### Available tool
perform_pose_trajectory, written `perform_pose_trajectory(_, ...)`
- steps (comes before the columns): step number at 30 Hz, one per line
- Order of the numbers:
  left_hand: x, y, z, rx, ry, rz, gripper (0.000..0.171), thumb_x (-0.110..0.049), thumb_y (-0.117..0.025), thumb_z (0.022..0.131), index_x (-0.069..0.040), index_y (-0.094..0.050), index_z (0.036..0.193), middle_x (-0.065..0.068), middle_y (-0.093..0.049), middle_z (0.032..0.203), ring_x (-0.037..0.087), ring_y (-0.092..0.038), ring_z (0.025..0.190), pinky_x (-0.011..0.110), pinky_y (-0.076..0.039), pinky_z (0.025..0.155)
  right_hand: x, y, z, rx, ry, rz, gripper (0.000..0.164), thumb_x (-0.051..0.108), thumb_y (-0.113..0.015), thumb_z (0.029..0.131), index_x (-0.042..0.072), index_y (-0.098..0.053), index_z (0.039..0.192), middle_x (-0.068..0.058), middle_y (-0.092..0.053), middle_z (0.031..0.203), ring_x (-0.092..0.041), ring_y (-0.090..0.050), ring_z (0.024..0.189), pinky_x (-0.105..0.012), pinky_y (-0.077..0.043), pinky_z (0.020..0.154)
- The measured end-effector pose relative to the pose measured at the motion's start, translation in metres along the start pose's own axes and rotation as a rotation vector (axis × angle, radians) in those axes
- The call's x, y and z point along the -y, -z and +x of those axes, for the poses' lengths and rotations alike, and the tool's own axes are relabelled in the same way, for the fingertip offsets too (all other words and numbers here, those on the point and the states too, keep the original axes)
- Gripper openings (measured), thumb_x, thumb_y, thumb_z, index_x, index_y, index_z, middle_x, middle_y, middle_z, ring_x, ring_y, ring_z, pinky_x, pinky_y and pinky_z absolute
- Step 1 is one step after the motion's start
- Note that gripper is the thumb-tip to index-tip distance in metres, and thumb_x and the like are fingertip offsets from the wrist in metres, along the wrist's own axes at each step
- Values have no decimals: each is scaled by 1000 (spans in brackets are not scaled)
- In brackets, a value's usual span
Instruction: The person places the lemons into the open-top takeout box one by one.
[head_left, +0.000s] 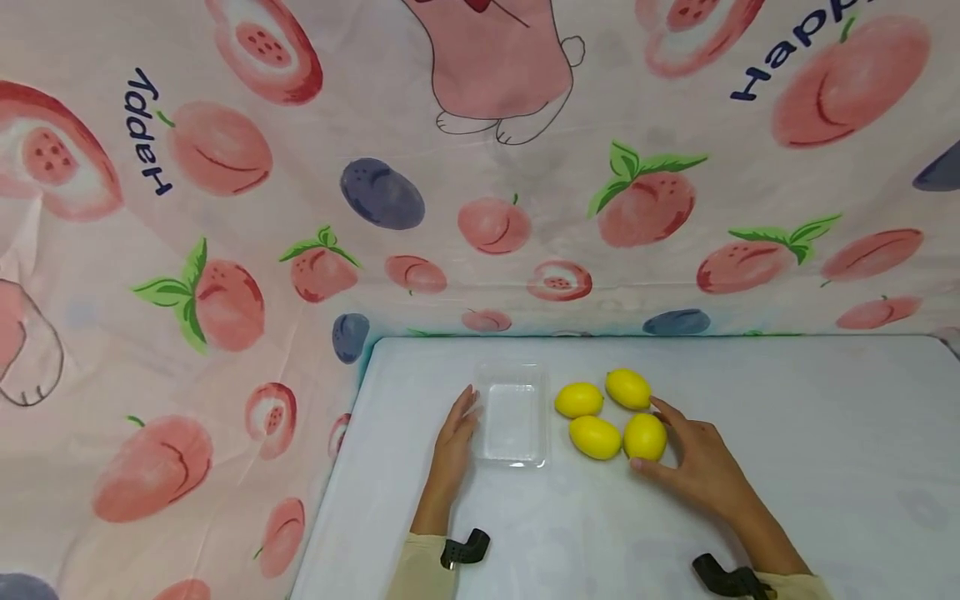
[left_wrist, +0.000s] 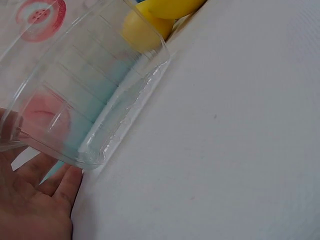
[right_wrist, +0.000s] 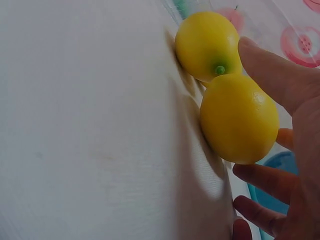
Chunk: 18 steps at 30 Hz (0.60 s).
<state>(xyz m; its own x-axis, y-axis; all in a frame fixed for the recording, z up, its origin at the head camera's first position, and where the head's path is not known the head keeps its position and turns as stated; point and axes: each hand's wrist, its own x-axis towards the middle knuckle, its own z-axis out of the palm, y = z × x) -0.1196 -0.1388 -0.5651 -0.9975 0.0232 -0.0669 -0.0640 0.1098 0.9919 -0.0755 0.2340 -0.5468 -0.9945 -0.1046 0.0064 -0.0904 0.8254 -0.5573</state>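
A clear plastic box (head_left: 512,457) stands on the white table. Along its left side lies my left hand (head_left: 452,433), fingers extended; in the left wrist view, the fingers (left_wrist: 65,187) are by the box's wall. To the right of the box are several yellow lemons, in a loose cluster: one at the upper left (head_left: 578,400), another at the upper right (head_left: 628,389), a third at the lower left (head_left: 595,437). My right hand (head_left: 701,462) spreads thumb and fingers around the lower-right lemon (head_left: 645,437); the right wrist view shows them not closed on this lemon (right_wrist: 240,120).
The white table (head_left: 825,450) reaches a back edge against a hanging cloth (head_left: 525,183) printed with fruit. More of this cloth hangs on the left. Black wrist mounts (head_left: 467,547) sit at both cuffs.
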Motion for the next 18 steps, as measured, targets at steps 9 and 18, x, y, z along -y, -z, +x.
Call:
perform_pose_trajectory(9, 1, 1, 0, 11, -25, -1, 51, -17, -43, 109, -20, -37, 159, 4, -45, 160, 30, -40, 149, 53, -26, 125, 0, 1, 0, 18, -18, -3, 103, 70, -78, 75, 14, -42, 154, -22, -54, 147, -51, -47, 125, -71, -44, 97)
perform_pose_trajectory(18, 2, 2, -4, 20, -30, 25, 50, -20, -42, 110, -21, -36, 160, 3, -43, 161, 27, -35, 152, 52, -23, 126, 4, -1, -3, 40, -44, -18, 95, 68, -79, 75, 17, -49, 149, -24, -59, 142, -50, -48, 125, -72, -45, 95)
